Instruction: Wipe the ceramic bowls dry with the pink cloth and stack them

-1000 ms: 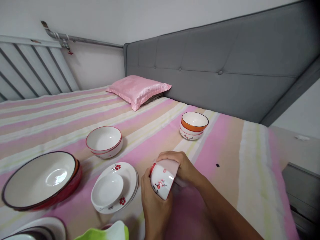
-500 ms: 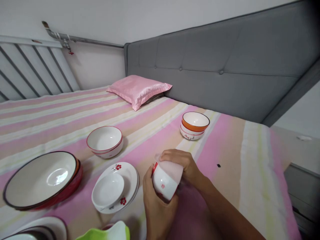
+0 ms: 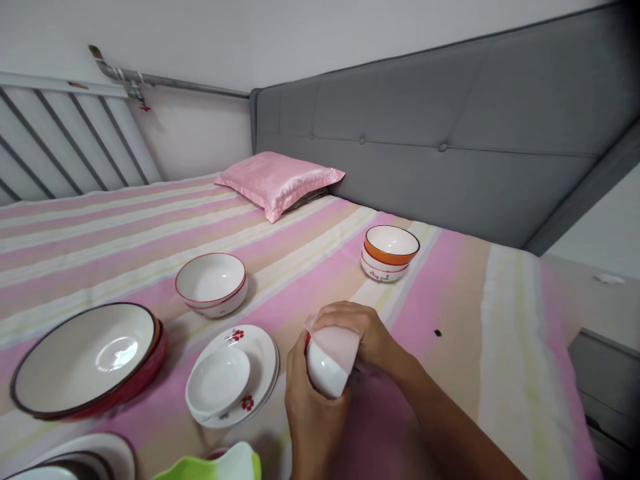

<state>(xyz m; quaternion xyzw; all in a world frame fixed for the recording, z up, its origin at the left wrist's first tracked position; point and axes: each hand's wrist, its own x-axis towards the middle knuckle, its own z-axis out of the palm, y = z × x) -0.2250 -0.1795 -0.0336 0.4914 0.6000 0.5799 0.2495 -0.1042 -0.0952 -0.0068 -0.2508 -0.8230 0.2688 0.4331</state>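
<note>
A small white bowl with a red rim is held tipped on its side above the striped bed sheet. My left hand cups it from below and is closed round it. My right hand presses a pale pink cloth against the bowl's upper side, fingers curled over the cloth. To the left of the hands lies a small white dish on a flower-patterned plate.
A red-rimmed white bowl sits further back. Stacked orange and white bowls stand at the right. A large dark-rimmed bowl is at the left, a green-edged dish at the bottom, a pink pillow by the grey headboard.
The bowl has been turned in my hands: its red flower print has rotated out of sight. The pink cloth has come over the bowl's upper side under my right hand.
</note>
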